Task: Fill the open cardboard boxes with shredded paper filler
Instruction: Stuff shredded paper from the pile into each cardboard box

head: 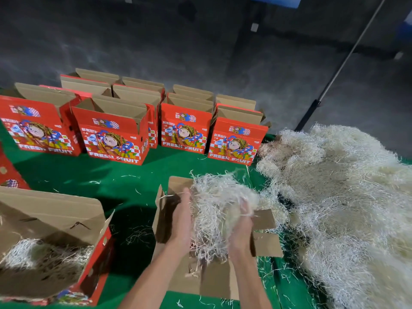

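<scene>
Two hands work one box here, and we read the scene from left to right. At the near left stands a filled box (55, 248), its flaps up and pale shreds already lying in its bottom. Behind it, along the far edge of the green table (133, 175), we count a row of red printed boxes (116, 134), open-topped; whether they hold any filler we cannot tell from this angle. At the near centre sits the open box (165, 219) now being filled, its brown flaps splayed outward. The left hand (181, 221) presses its straight fingers flat against the left side of a wad of shredded paper (216, 210), while the right hand (242, 226) cups the wad's right side, its fingers partly buried in the strands, so that the bundle is held between both palms directly above the box mouth. To the right lies the large supply pile (338, 197), spreading from the far edge to the near one. We judge the step to be lowering the wad in: we would keep both palms squeezing until it is below the flaps, then spread it into the corners, so that loose strands fall inside rather than onto the table.
</scene>
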Action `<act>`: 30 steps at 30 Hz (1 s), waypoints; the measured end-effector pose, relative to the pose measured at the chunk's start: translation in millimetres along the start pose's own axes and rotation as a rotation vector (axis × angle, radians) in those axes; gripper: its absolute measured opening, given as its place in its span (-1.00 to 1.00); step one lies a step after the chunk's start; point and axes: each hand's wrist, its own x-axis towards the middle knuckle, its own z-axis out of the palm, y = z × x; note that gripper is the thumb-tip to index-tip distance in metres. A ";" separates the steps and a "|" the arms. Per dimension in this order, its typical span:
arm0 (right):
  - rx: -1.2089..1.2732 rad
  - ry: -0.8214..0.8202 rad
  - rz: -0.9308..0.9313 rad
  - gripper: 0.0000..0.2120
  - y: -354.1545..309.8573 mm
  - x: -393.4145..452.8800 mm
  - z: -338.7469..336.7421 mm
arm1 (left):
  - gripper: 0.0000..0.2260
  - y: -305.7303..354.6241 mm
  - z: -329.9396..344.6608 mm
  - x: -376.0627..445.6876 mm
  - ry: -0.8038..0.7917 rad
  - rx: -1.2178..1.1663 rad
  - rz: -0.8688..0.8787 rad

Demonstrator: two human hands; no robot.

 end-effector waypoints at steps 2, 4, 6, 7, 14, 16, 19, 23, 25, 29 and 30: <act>-0.175 -0.036 -0.128 -0.68 4.7 -9.4 16.2 | -0.18 -13.1 13.5 -9.0 0.020 0.149 -0.022; -0.226 0.007 -0.195 -0.97 3.9 -11.5 18.4 | -0.28 -18.8 14.5 -10.8 0.084 0.189 -0.036; -0.216 0.011 -0.152 -0.84 2.2 -3.8 10.8 | -0.46 -15.2 5.8 -1.9 0.073 0.186 0.004; -0.203 0.017 -0.124 -0.79 1.9 -1.1 7.3 | -0.55 -14.0 1.8 3.9 0.063 0.173 0.017; -0.172 0.070 0.026 -0.74 1.2 19.1 -11.4 | -0.62 9.9 -16.7 22.4 0.260 0.011 0.092; -0.154 0.102 0.038 -0.37 -2.1 26.2 -24.5 | -0.66 17.8 -27.2 29.5 0.285 -0.051 0.078; -0.240 0.050 0.031 -0.03 -13.1 19.5 -28.7 | -0.42 17.9 -18.3 17.9 0.192 0.177 0.040; -0.229 -0.310 -0.063 -0.06 -12.9 -1.1 -20.3 | -0.01 17.8 -0.8 2.3 -0.154 0.186 -0.029; -0.355 -0.306 -0.066 -0.11 -8.3 -4.5 -13.9 | 0.07 16.1 6.5 -2.9 -0.173 0.225 0.029; -0.412 -0.161 -0.144 -0.23 -6.8 -7.1 -4.7 | 0.07 0.5 11.6 -10.9 -0.124 0.377 -0.021; -0.383 -0.123 -0.187 -0.28 -7.2 -5.6 -5.4 | -0.03 0.3 8.4 -10.9 -0.174 0.373 -0.037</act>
